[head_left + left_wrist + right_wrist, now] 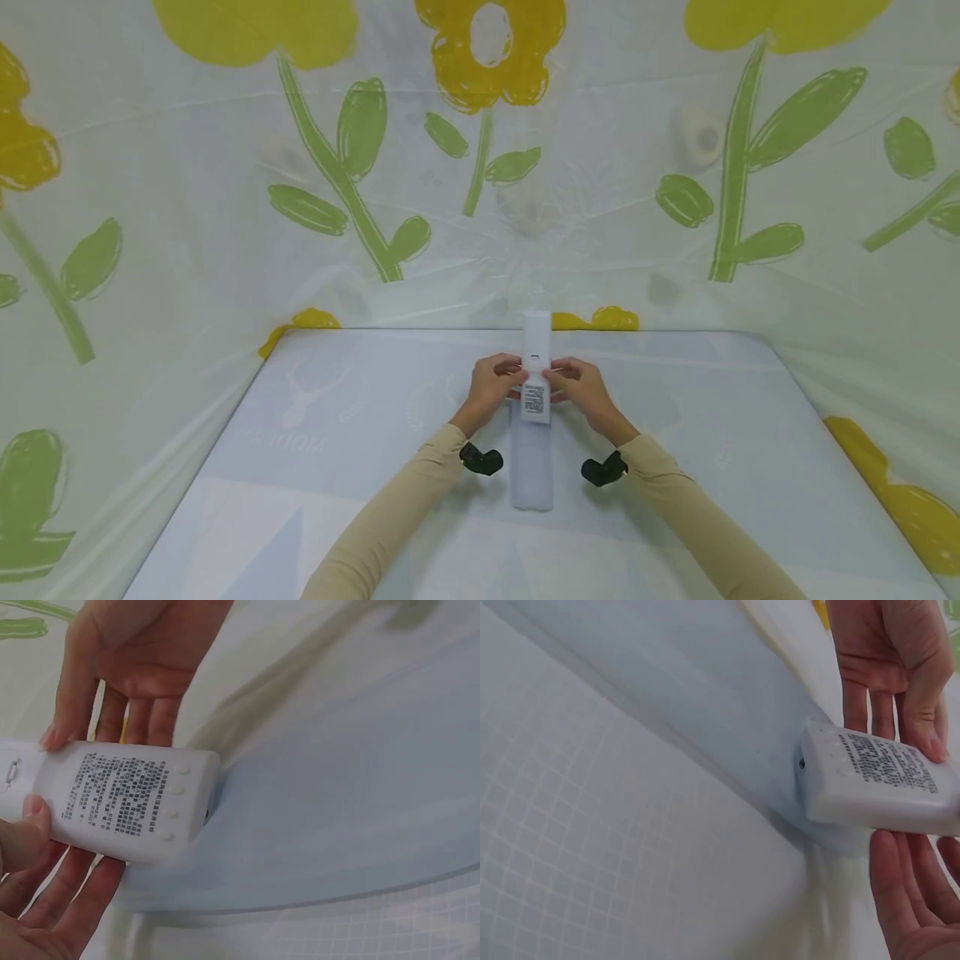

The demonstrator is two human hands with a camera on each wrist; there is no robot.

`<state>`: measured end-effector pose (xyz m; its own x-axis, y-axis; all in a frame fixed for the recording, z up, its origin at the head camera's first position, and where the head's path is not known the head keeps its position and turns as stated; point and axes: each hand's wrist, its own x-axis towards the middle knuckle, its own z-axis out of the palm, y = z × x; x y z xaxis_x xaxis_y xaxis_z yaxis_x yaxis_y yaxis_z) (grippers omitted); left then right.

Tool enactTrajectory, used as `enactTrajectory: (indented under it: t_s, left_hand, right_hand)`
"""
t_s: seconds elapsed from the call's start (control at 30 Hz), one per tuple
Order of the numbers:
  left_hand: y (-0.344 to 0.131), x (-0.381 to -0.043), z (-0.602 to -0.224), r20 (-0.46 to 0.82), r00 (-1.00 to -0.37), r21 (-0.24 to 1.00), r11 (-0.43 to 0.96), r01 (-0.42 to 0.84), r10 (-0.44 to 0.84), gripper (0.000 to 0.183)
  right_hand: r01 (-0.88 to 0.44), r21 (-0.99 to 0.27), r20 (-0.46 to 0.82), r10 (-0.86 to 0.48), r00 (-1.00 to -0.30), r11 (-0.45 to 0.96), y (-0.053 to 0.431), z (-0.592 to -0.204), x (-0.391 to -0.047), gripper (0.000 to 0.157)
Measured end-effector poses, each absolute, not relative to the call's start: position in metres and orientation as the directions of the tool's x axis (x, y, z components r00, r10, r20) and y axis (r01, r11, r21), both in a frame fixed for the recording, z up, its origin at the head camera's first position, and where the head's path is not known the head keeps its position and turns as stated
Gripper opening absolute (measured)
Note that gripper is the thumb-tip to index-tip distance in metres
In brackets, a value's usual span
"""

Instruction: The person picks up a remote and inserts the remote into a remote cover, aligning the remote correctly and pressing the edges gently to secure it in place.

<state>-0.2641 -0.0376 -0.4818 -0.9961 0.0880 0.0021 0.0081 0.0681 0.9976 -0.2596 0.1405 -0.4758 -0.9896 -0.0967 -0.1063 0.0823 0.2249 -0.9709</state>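
Note:
A white remote control (pixel 536 342) is held back side up over the table, with its printed label and battery-cover latch showing. My left hand (pixel 491 387) pinches its left edge, thumb on the back face and fingers along the side and beneath. From the other edge my right hand (pixel 585 392) grips it in the same way. A translucent bluish plastic sleeve (pixel 532 467) extends from the remote's near end toward me. In the left wrist view the sleeve (pixel 322 817) meets the label end of the remote (pixel 124 795). The right wrist view shows the sleeve (pixel 705 712) at that same end.
Beneath lies a pale blue and white patterned table (pixel 675 467), its far edge just beyond the hands. A white curtain (pixel 600 167) with yellow flowers and green leaves hangs behind and along both sides. Dark wrist-worn devices (pixel 480 459) sit at both cuffs.

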Motion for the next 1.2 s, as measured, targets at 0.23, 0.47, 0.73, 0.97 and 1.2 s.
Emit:
enactTrajectory:
  t_s: [0.23,0.47,0.73,0.97,1.2]
  left_hand:
    - [-0.038,-0.265,-0.482,-0.012,-0.996,0.998,0.069,-0.006,0.091,0.023]
    - [-0.040,-0.264,-0.480,-0.018,-0.995,0.997,0.070,-0.011,0.102,0.023]
    - [-0.042,-0.264,-0.480,-0.001,-0.995,0.995,0.099,0.009,0.102,0.022]
    - [-0.048,-0.265,-0.479,-0.014,-0.998,0.993,0.118,-0.007,0.059,0.021]
    - [-0.048,-0.263,-0.477,0.006,-0.998,0.989,0.149,0.015,0.056,0.020]
  right_hand:
    - [0.139,-0.957,-0.195,-0.208,-0.958,0.254,0.146,-0.485,-0.259,0.039]
    - [0.135,-0.930,-0.235,-0.273,-0.933,0.341,0.146,-0.486,-0.257,0.041]
    - [0.120,-0.881,-0.259,-0.255,-0.932,0.457,0.144,-0.485,-0.253,0.039]
    - [0.049,-0.871,-0.214,-0.288,-0.933,0.489,0.144,-0.486,-0.248,0.024]
    - [-0.070,-0.840,-0.129,-0.323,-0.938,0.539,0.140,-0.490,-0.245,0.026]
